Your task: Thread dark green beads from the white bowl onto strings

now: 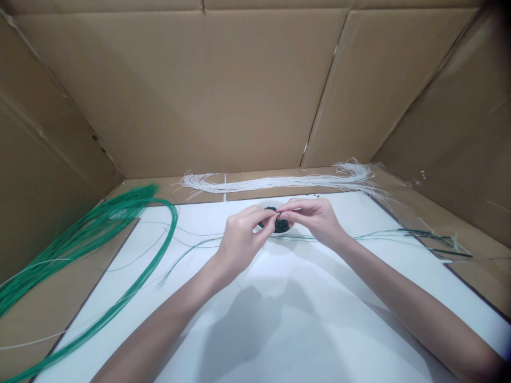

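Both my hands meet over a white bowl (258, 230) of small dark beads (282, 225). My left hand (245, 229) is closed in a pinch, thumb against forefinger, at the inner end of a thin pale wire (296, 209). My right hand (315, 217) pinches that wire between thumb and forefinger, its tip showing past the fingers. A tiny dark piece seems to sit between the fingertips, too small to make out. Behind the hands, thin green wires (375, 234) run across the white board (319, 319).
A large bundle of green wires (80, 234) lies at left, one thick strand curving over the board. White wires (271, 184) lie along the back. At right, dark beaded ends (451, 252) rest over the board's edge. Cardboard walls (239, 90) rise behind and beside.
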`<action>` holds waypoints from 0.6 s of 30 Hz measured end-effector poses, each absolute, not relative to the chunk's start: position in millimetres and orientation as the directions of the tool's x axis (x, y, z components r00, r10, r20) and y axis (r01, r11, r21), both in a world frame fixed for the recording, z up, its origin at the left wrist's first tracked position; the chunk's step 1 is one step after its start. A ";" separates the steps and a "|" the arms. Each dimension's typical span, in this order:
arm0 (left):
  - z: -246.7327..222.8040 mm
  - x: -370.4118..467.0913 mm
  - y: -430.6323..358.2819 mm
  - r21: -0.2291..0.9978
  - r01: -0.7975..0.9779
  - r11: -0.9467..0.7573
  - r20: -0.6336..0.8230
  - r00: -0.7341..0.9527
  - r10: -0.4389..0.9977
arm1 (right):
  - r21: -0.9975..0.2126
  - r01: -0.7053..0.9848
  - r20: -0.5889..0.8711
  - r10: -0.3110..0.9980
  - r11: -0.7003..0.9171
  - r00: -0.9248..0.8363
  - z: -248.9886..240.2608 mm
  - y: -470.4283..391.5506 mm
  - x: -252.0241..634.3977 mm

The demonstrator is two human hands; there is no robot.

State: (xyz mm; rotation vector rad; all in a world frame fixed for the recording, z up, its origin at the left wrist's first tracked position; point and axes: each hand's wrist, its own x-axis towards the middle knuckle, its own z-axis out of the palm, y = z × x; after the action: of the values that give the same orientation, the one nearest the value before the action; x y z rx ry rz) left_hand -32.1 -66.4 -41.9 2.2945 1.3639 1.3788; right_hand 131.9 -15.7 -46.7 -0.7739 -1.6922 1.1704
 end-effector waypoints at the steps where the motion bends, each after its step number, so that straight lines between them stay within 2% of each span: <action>1: -42.0 -32.2 -66.4 0.519 0.627 -0.581 0.635 0.171 0.753 | -0.935 0.004 0.325 0.861 0.355 -0.390 -46.6 -15.6 132.0; 18: -45.8 -34.9 -63.8 0.474 0.648 -0.596 0.625 0.229 0.746 | -0.915 0.073 0.338 0.854 0.396 -0.396 -47.5 -14.4 132.9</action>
State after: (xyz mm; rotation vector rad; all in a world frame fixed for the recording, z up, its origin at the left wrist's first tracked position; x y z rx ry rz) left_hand -34.9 -63.8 -45.8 2.3716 1.3525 1.3095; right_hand 132.9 -14.4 -47.5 -0.8113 -1.7599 1.0958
